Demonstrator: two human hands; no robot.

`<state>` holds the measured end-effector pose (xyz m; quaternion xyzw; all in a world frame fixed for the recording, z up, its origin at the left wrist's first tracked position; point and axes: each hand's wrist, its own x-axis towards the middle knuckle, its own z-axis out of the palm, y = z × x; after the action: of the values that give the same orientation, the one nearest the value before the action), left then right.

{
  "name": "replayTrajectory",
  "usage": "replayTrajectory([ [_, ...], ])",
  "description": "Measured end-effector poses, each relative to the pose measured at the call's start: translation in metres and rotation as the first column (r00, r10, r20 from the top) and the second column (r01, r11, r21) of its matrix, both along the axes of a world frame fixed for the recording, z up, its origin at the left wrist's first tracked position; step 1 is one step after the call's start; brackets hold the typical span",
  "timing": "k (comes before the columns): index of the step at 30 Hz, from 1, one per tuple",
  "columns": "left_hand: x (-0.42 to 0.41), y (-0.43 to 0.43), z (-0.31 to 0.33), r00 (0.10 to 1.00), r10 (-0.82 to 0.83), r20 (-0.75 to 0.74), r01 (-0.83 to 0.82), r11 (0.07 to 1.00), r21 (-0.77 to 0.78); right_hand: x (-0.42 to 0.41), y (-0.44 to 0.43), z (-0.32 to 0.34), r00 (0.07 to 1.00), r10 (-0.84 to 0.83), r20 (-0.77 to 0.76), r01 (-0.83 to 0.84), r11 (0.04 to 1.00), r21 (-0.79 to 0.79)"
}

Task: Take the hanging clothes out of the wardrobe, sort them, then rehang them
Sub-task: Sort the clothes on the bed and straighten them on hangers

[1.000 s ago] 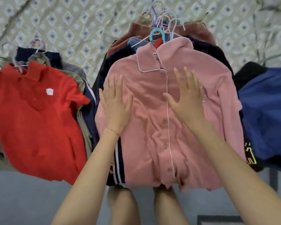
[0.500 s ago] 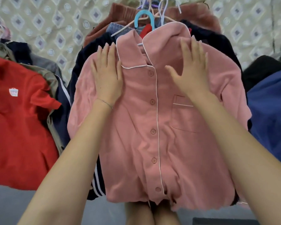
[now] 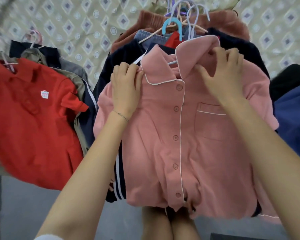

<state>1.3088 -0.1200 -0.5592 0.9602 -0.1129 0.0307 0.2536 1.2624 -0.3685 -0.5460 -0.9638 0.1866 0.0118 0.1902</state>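
A pink button-up shirt (image 3: 164, 139) with white piping hangs in front of me on a hanger. My left hand (image 3: 126, 87) grips its left shoulder beside the collar, fingers curled into the cloth. My right hand (image 3: 222, 75) pinches the right collar flap and shoulder. A blue hanger hook (image 3: 171, 23) and several pale hooks rise above the collar. Behind the pink shirt hang a dark navy garment (image 3: 114, 66), a rust-brown knit (image 3: 156, 19) and denim (image 3: 151, 36).
A red polo shirt (image 3: 33, 122) hangs at the left in front of khaki and navy clothes. A blue garment (image 3: 293, 122) hangs at the right edge. A patterned cloth wall (image 3: 76, 23) is behind; grey floor lies below, with my legs under the shirt.
Both hands slid up the pink shirt from its chest to the shoulders and collar, and the flat fingers have curled to grip the fabric.
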Motion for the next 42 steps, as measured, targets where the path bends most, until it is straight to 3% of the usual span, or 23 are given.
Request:
replayTrajectory([
  [8, -0.06, 0.036, 0.053, 0.996, 0.021, -0.082, -0.026, 0.998, -0.063, -0.035, 0.025, 0.042, 0.995, 0.102, -0.011, -0.102, 0.994, -0.038],
  [16, -0.127, 0.084, 0.098, 0.99, -0.14, -0.027, 0.138, 0.989, -0.052, -0.127, 0.063, 0.1, 0.988, 0.153, -0.028, -0.151, 0.986, 0.067],
  [22, -0.198, 0.112, 0.133, 0.98, -0.184, -0.074, 0.176, 0.98, -0.094, -0.205, 0.088, 0.143, 0.991, 0.108, -0.083, -0.106, 0.994, 0.03],
  [28, -0.28, 0.121, 0.186, 0.965, -0.256, 0.052, 0.259, 0.963, -0.07, -0.294, 0.098, 0.197, 0.989, 0.145, 0.01, -0.146, 0.989, 0.04],
  [33, -0.344, 0.132, 0.229, 0.962, -0.21, 0.174, 0.216, 0.976, -0.018, -0.362, 0.112, 0.238, 0.976, 0.157, 0.152, -0.168, 0.984, 0.059],
  [37, -0.394, 0.137, 0.254, 0.975, -0.146, 0.17, 0.154, 0.987, -0.035, -0.407, 0.116, 0.278, 0.974, 0.144, 0.178, -0.176, 0.968, 0.179],
  [42, -0.451, 0.156, 0.279, 0.993, -0.037, 0.109, 0.05, 0.992, -0.113, -0.446, 0.111, 0.329, 0.913, 0.395, 0.103, -0.406, 0.856, 0.319],
])
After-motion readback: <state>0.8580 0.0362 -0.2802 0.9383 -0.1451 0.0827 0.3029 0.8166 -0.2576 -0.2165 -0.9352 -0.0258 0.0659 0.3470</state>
